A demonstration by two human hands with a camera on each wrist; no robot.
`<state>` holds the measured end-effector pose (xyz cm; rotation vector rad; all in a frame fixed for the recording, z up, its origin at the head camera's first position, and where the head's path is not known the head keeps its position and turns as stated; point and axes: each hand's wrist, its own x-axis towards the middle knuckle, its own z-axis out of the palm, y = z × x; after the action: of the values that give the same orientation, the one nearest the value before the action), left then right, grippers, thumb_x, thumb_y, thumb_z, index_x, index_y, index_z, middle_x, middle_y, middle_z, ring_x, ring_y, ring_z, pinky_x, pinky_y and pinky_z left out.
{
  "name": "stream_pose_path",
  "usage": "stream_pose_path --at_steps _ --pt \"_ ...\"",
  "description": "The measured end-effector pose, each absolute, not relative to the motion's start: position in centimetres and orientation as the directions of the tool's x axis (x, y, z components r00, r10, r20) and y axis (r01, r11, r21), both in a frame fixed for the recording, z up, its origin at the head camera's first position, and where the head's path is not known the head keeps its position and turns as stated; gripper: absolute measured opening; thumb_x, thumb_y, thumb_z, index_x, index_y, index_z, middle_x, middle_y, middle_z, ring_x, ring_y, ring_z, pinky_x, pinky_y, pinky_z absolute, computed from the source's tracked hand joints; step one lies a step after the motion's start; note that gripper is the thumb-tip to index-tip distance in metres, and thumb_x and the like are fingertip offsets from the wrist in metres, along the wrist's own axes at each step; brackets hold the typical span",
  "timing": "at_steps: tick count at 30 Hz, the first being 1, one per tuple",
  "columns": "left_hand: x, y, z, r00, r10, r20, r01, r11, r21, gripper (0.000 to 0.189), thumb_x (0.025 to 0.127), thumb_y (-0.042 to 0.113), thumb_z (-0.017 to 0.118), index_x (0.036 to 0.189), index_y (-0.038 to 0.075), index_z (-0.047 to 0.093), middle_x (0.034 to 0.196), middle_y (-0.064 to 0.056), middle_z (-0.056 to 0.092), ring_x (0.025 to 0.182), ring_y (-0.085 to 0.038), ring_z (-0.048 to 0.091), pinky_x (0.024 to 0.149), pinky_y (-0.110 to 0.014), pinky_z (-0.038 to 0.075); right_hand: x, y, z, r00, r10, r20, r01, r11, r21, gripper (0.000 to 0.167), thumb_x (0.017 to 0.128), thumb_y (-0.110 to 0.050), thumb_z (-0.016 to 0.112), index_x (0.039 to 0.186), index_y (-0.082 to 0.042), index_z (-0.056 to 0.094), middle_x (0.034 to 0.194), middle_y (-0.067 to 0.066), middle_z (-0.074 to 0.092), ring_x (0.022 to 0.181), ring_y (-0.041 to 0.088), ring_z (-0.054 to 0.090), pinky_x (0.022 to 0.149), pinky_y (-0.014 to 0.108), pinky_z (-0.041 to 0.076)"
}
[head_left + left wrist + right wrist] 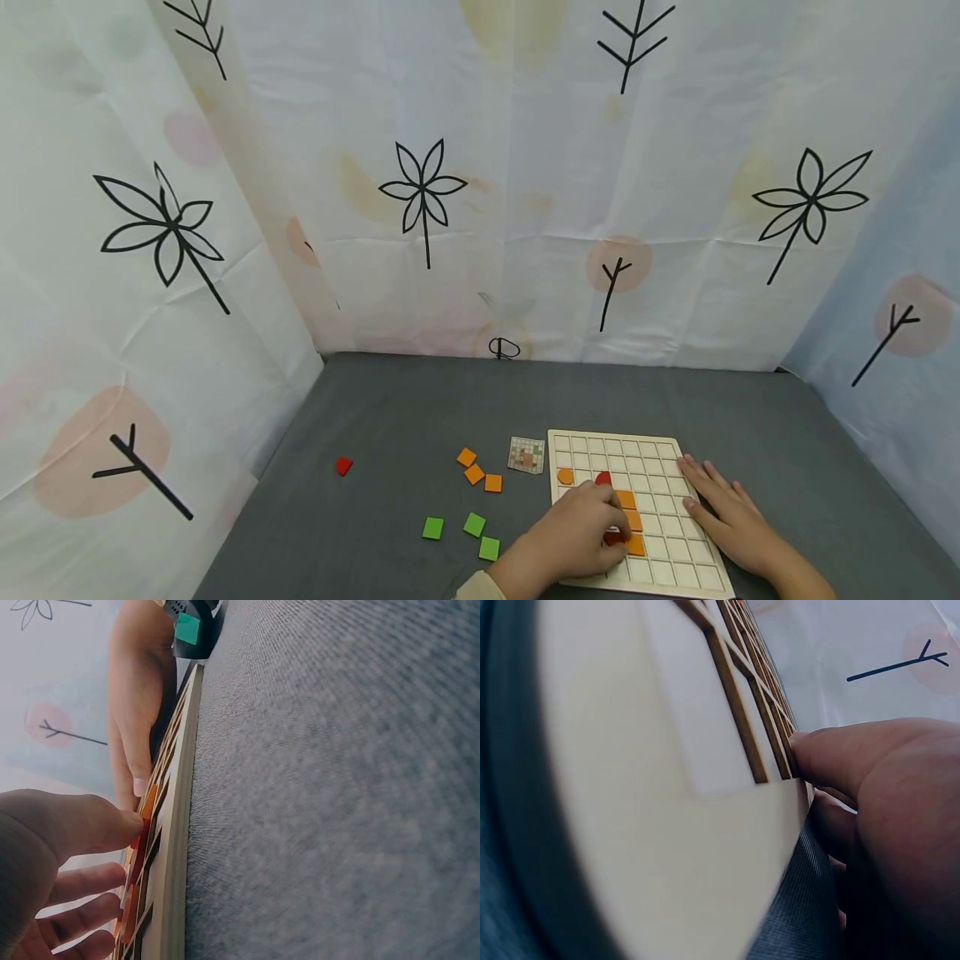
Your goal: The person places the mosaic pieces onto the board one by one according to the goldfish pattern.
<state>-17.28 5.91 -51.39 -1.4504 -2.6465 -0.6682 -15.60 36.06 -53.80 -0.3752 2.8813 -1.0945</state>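
My left hand (581, 529) is over the light wooden grid board (667, 467), its thumb and index finger on either side of a small red tile (613, 538). In the left wrist view the thumb touches this red tile (139, 851), low in the board. A column of orange square tiles (634, 545) lies just right of the fingers. Beyond the knuckles another red piece (603, 477) shows partly, and an orange round piece (566, 476) sits to its left. My right hand (738, 521) rests along the board's right edge, fingers extended; in the right wrist view its thumb (821, 754) touches the rim.
Left of the board lie several loose orange squares (473, 474), several green squares (474, 524) and, farther off, a red piece (343, 466). A small printed pattern card (527, 455) is beside the board's upper left corner. Patterned cloth walls (510, 292) surround the grey tabletop (390, 417).
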Motion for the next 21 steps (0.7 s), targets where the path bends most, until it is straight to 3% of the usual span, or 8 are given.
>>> stream_pose_path --at_steps 6,11,16,21 --pt "-17.6 5.5 -51.1 -0.559 0.792 0.247 0.806 0.448 0.387 0.008 0.097 0.027 0.076 0.101 0.027 0.083 0.102 0.015 0.066 0.085 0.006 0.047 0.076 -0.005 0.033 -15.6 36.1 -53.7 -0.969 -0.24 0.05 -0.213 0.721 -0.659 0.063 0.111 -0.031 0.056 0.166 -0.007 0.036 0.168 0.031 0.029 0.126 -0.04 -0.008 0.115 0.084 0.001" --pt "-18.2 4.5 -50.5 -0.592 0.766 0.251 0.762 0.431 0.484 0.01 0.099 0.025 0.075 0.105 0.022 0.083 0.104 0.01 0.067 0.085 0.005 0.048 0.075 -0.006 0.037 -15.6 36.0 -53.6 -0.969 -0.243 0.045 -0.211 0.72 -0.662 0.065 0.111 -0.032 0.056 0.166 -0.006 0.035 0.169 0.031 0.028 0.126 -0.039 -0.008 0.115 0.085 0.0" --pt "-19.4 2.4 -50.3 -0.683 0.685 0.253 0.68 0.47 0.562 0.013 0.099 0.024 0.075 0.107 0.017 0.083 0.109 0.008 0.067 0.095 -0.001 0.055 0.083 -0.013 0.044 -15.5 36.0 -53.6 -0.968 -0.247 0.048 -0.215 0.713 -0.667 0.064 0.111 -0.031 0.056 0.166 -0.005 0.035 0.168 0.033 0.028 0.126 -0.04 -0.008 0.114 0.085 0.0" --pt "-21.0 -1.0 -49.6 -0.796 0.554 0.243 0.565 0.539 0.625 0.016 0.098 0.022 0.078 0.11 0.014 0.082 0.113 0.003 0.068 0.103 -0.016 0.062 0.089 -0.026 0.053 -15.5 35.9 -53.5 -0.968 -0.246 0.053 -0.218 0.716 -0.664 0.064 0.11 -0.031 0.057 0.165 -0.005 0.036 0.168 0.033 0.029 0.126 -0.039 -0.008 0.114 0.085 0.001"
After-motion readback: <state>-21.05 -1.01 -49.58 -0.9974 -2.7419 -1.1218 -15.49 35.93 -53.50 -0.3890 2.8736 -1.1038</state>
